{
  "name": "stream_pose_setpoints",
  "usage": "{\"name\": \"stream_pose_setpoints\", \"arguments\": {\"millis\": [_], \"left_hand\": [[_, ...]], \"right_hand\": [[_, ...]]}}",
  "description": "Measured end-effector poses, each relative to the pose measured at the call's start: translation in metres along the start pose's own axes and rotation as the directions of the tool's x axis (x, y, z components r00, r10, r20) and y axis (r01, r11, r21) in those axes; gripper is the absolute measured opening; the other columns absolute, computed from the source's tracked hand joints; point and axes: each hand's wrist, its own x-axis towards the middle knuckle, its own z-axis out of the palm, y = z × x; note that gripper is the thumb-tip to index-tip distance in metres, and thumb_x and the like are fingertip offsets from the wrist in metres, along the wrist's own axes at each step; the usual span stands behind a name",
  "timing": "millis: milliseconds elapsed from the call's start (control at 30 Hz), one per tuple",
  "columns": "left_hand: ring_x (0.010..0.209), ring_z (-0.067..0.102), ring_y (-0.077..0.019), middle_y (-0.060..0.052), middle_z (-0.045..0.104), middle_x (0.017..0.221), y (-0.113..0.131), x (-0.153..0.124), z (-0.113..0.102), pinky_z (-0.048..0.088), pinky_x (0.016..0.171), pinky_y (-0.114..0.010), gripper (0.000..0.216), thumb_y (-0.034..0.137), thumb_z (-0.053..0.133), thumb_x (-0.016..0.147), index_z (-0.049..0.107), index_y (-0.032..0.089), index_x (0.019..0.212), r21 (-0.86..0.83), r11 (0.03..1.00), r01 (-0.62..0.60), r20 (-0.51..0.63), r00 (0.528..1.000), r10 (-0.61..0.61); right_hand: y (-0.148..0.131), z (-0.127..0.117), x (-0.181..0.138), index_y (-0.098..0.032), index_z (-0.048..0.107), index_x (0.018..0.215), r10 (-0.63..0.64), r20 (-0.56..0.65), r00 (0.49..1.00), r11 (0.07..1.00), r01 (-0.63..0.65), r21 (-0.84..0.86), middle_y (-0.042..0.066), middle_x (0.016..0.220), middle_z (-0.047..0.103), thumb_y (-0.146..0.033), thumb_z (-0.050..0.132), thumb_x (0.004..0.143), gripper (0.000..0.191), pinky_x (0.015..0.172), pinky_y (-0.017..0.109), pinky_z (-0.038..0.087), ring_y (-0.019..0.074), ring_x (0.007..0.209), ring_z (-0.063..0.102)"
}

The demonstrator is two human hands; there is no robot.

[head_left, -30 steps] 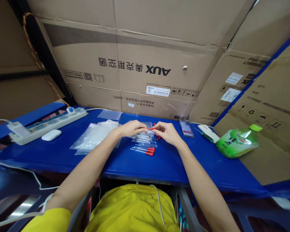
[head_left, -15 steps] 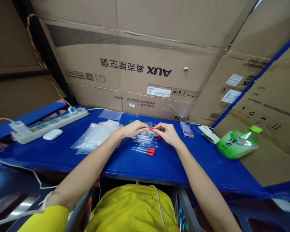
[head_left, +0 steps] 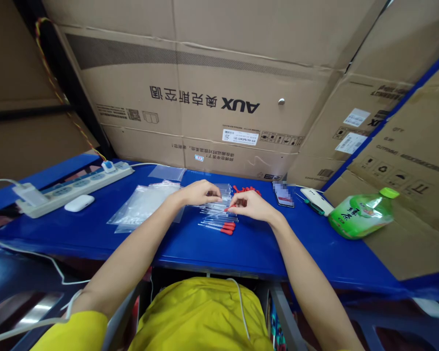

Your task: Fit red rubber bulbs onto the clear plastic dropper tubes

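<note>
My right hand [head_left: 251,204] pinches a glass dropper by its red rubber bulb [head_left: 230,209], and the thin tube points left. To its left, my left hand [head_left: 202,192] hangs over a row of clear glass tubes [head_left: 225,191]. Its fingertips are closed together; whatever lies between them is too small to make out. Several droppers with red bulbs [head_left: 227,228] lie side by side in front of the tubes. Behind my right hand is a heap of loose red rubber bulbs [head_left: 249,189], partly covered by the hand.
Clear plastic bags [head_left: 142,207] lie left of the tubes on the blue table [head_left: 205,253]. Further left are a power strip [head_left: 76,187] and a white case [head_left: 79,203]. A phone [head_left: 283,194], a white device [head_left: 316,201] and a green bottle [head_left: 362,214] are rightward. Cardboard [head_left: 205,63] walls the back.
My hands were together at the red bulb; now they are apart. My right hand has come lower and nearer with the dropper, while my left hand has stayed over the tubes.
</note>
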Motion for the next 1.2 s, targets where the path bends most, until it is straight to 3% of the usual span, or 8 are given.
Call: {"name": "stream_pose_setpoints", "arguments": {"millis": [100, 233, 400, 600, 767, 1200], "left_hand": [[0.068, 0.063, -0.0134, -0.002, 0.073, 0.079, 0.000, 0.001, 0.004, 0.039, 0.064, -0.022, 0.021, 0.036, 0.075, 0.086, 0.081, 0.019, 0.096, -0.016, 1.000, 0.018, 0.117, 0.993, -0.016], [0.071, 0.062, -0.0128, -0.001, 0.072, 0.081, 0.004, 0.005, 0.012, 0.040, 0.066, -0.021, 0.017, 0.029, 0.082, 0.079, 0.080, 0.018, 0.092, 0.004, 1.000, -0.029, 0.152, 0.988, 0.028], [0.072, 0.061, -0.0121, -0.001, 0.071, 0.082, 0.010, 0.006, 0.014, 0.039, 0.065, -0.020, 0.016, 0.026, 0.082, 0.079, 0.080, 0.018, 0.093, 0.026, 0.999, -0.036, 0.152, 0.988, 0.031], [0.068, 0.059, -0.0119, 0.000, 0.070, 0.079, 0.012, 0.005, 0.015, 0.038, 0.063, -0.021, 0.016, 0.026, 0.082, 0.076, 0.078, 0.018, 0.090, 0.036, 0.999, -0.011, 0.169, 0.986, 0.005], [0.068, 0.058, -0.0121, 0.001, 0.069, 0.080, 0.013, 0.006, 0.017, 0.037, 0.063, -0.022, 0.017, 0.028, 0.081, 0.078, 0.077, 0.019, 0.092, 0.031, 0.999, -0.009, 0.164, 0.986, 0.004], [0.065, 0.054, -0.0118, 0.002, 0.065, 0.078, 0.018, 0.007, 0.021, 0.033, 0.060, -0.023, 0.025, 0.036, 0.083, 0.076, 0.072, 0.020, 0.091, -0.010, 1.000, -0.029, 0.183, 0.983, 0.031]], "right_hand": [[0.003, 0.003, 0.000, -0.016, 0.075, 0.082, 0.045, 0.126, 0.991, 0.999, -0.046, 0.006, -0.001, 0.065, 0.064, -0.046, 0.081, 0.078, 0.031, 0.056, 0.024, 0.038, 0.0126, 0.060, 0.052], [0.007, 0.005, 0.001, -0.016, 0.076, 0.082, 0.070, 0.229, 0.971, 0.997, -0.066, -0.027, -0.001, 0.067, 0.063, -0.050, 0.084, 0.074, 0.036, 0.057, 0.024, 0.039, 0.0131, 0.063, 0.054], [0.009, 0.002, 0.001, -0.015, 0.074, 0.080, 0.092, 0.207, 0.974, 0.995, -0.082, -0.055, -0.001, 0.066, 0.064, -0.050, 0.083, 0.074, 0.036, 0.057, 0.025, 0.039, 0.0131, 0.062, 0.054], [0.018, -0.006, -0.003, -0.016, 0.075, 0.085, 0.152, 0.234, 0.960, 0.987, -0.135, -0.085, 0.000, 0.071, 0.070, -0.031, 0.074, 0.078, 0.016, 0.060, 0.024, 0.044, 0.0147, 0.066, 0.062], [0.020, -0.010, -0.005, -0.016, 0.073, 0.089, 0.215, 0.300, 0.929, 0.976, -0.195, -0.097, -0.002, 0.069, 0.069, -0.029, 0.079, 0.071, 0.023, 0.058, 0.024, 0.045, 0.0144, 0.063, 0.063], [0.017, 0.002, 0.000, -0.018, 0.070, 0.086, 0.210, 0.254, 0.944, 0.961, -0.151, -0.233, -0.005, 0.067, 0.067, -0.019, 0.075, 0.072, 0.015, 0.058, 0.023, 0.041, 0.0122, 0.061, 0.061]]}}
